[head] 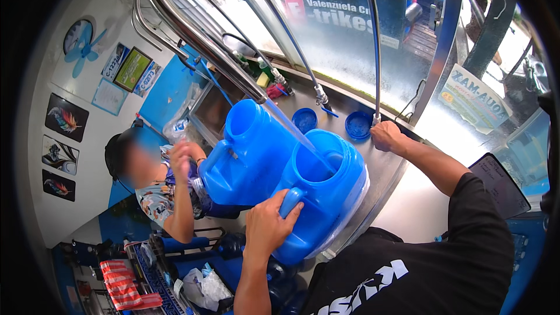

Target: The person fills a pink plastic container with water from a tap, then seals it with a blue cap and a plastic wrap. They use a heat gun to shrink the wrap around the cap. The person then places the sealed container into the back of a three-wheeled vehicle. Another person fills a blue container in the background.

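My left hand (273, 223) grips the handle of a blue plastic water jug (306, 218), whose wide mouth is uncovered. Water streams from a thick steel spout (258, 95) into that mouth. A second blue jug (251, 170) with an uncovered mouth stands beside it, to the left. My right hand (386, 135) is closed around the fitting at the lower end of a thin steel pipe (377, 52), by the window. Two round blue lids (305, 120) (358, 125) lie on the steel counter (385, 162), one close to my right hand.
A person (175, 188) in a patterned shirt is at the left, beside the second jug. More pipes with valves (322, 96) stand along the window. Dark blue bottles (282, 284) and a shelf holding a plastic bag (203, 286) are below. A whiteboard (501, 186) is at the right.
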Action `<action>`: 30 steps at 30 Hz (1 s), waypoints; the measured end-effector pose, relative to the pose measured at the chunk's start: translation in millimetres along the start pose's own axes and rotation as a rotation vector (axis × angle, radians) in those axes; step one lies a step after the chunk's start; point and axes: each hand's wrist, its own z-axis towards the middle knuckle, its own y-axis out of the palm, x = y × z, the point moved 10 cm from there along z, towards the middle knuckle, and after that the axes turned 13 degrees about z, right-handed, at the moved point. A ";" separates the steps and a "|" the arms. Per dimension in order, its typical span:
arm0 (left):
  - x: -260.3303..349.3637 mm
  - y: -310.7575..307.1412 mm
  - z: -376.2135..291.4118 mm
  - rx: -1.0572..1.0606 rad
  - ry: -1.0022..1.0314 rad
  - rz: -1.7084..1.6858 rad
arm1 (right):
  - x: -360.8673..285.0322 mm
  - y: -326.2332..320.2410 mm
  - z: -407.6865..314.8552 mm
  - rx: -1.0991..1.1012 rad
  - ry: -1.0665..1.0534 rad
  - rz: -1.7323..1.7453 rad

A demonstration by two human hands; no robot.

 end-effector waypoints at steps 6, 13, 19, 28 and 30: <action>0.2 2.5 12.4 -0.003 0.026 0.035 | 2.6 5.3 5.7 -0.116 -0.019 -0.040; -2.6 4.5 12.0 -0.009 0.024 0.021 | -4.2 -1.8 15.8 -0.163 -0.009 -0.055; -1.3 5.0 9.8 -0.005 0.018 -0.029 | -3.4 -2.9 24.2 -0.155 0.040 -0.034; 2.4 2.9 9.3 0.013 0.084 -0.022 | -1.7 -32.4 -44.4 0.330 0.225 0.148; 0.4 4.7 8.7 -0.002 0.086 -0.039 | -6.4 -32.3 -97.9 0.599 0.275 0.263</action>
